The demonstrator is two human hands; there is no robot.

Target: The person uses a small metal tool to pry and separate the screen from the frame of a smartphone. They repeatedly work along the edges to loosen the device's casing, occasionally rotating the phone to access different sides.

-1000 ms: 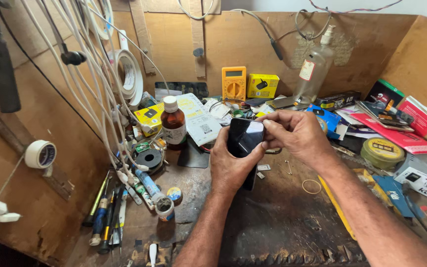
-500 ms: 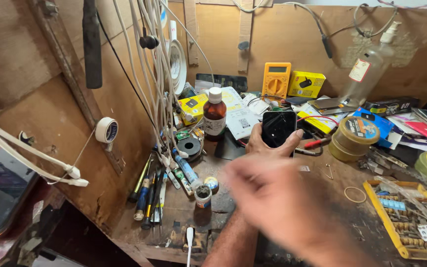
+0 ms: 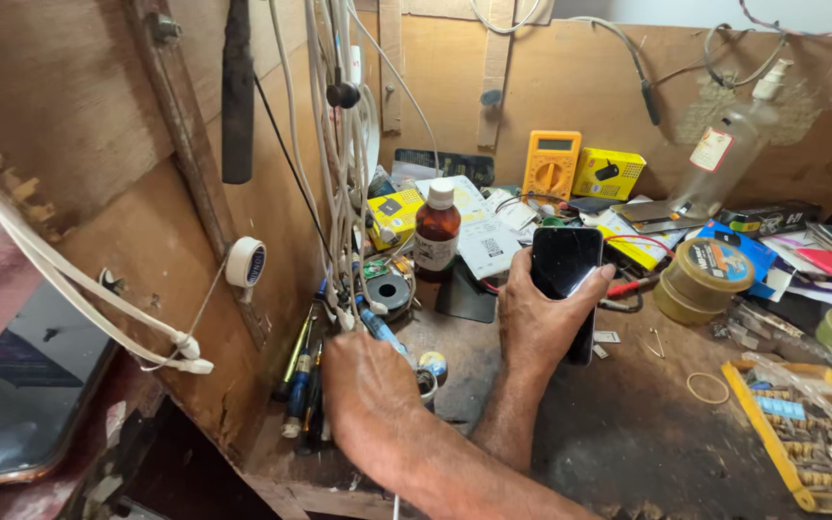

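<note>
Phone clamped in left grip over cluttered wooden worktop; right grip among screwdrivers, closure unclear.

phone right of bottle, multimeter behind both

Two bare forearms, no sleeves, no gloves, no rings or watch — L grip, R grip
</note>
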